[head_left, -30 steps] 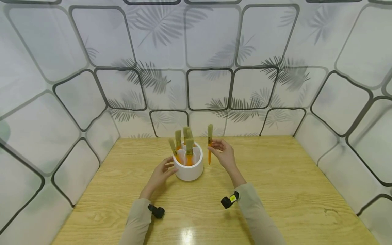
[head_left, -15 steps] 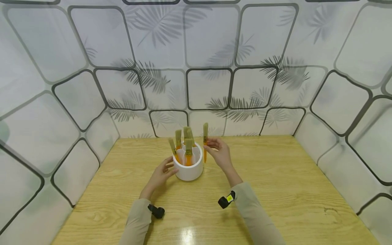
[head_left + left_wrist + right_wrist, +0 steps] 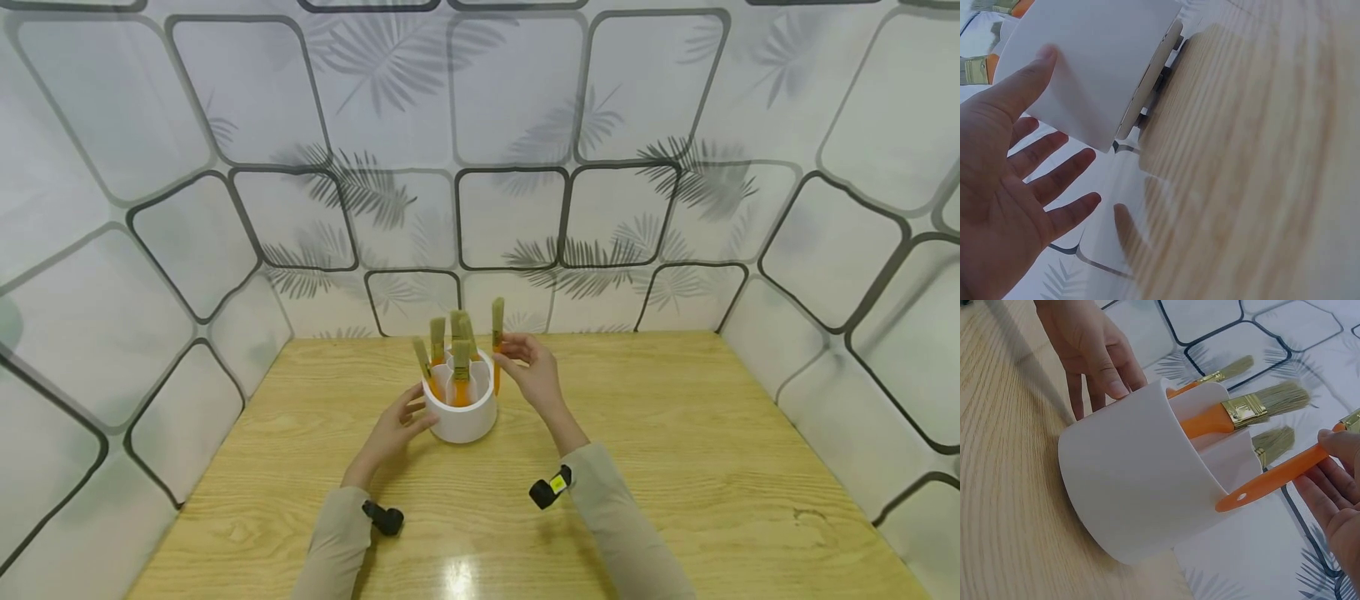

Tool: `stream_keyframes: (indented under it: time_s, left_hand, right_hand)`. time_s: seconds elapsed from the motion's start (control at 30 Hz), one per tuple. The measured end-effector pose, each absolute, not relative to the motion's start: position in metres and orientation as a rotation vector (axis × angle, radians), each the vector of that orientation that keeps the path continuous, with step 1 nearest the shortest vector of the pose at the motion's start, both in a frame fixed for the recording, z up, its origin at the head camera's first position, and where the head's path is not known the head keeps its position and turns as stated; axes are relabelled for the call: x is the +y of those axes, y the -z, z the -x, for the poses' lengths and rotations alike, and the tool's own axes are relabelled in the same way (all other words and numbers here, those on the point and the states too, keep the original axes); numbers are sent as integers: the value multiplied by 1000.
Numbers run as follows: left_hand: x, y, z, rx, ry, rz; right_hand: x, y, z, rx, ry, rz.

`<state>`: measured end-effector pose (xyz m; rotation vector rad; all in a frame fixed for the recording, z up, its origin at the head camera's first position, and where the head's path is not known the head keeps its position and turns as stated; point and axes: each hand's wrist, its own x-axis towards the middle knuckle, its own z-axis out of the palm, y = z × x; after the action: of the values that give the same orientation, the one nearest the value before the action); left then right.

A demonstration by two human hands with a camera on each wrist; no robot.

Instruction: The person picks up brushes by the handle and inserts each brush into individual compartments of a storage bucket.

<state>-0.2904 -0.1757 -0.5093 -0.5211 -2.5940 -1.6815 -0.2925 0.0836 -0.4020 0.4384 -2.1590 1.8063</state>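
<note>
A white round holder (image 3: 463, 425) with inner dividers stands on the table, several paintbrushes (image 3: 461, 367) upright in it, bristles up. My left hand (image 3: 392, 429) is at its left side. In the left wrist view the thumb (image 3: 1038, 72) lies against the holder's wall (image 3: 1094, 56), the other fingers spread and nearly straight. My right hand (image 3: 534, 371) pinches another paintbrush (image 3: 497, 325) by its orange handle, upright at the holder's right rim. In the right wrist view this handle (image 3: 1279, 478) overlaps the rim; whether it touches cannot be told.
The wooden table (image 3: 675, 467) spreads out around the holder. A patterned cloth wall (image 3: 510, 217) with grey leaves and dark outlines rises behind it and along both sides. A black wrist camera (image 3: 384, 518) sits at the left sleeve, another camera (image 3: 546, 492) at the right.
My right hand has moved left with its paintbrush, from well right of the holder to its right rim. The left hand and the holder have stayed almost where they were.
</note>
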Motion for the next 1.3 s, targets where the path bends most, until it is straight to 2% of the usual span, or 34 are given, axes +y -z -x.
stream_keyframes:
  time_s: [0.87, 1.13, 1.3]
  left_hand:
    - [-177, 509, 290, -2588, 1682, 535]
    - [-172, 483, 276, -2592, 1714, 596]
    - [-172, 480, 275, -2595, 1751, 589]
  right_hand:
    - [75, 393, 293, -2107, -1897, -435]
    - [70, 396, 295, -2038, -1942, -487]
    - [67, 399, 298, -2019, -1949, -535]
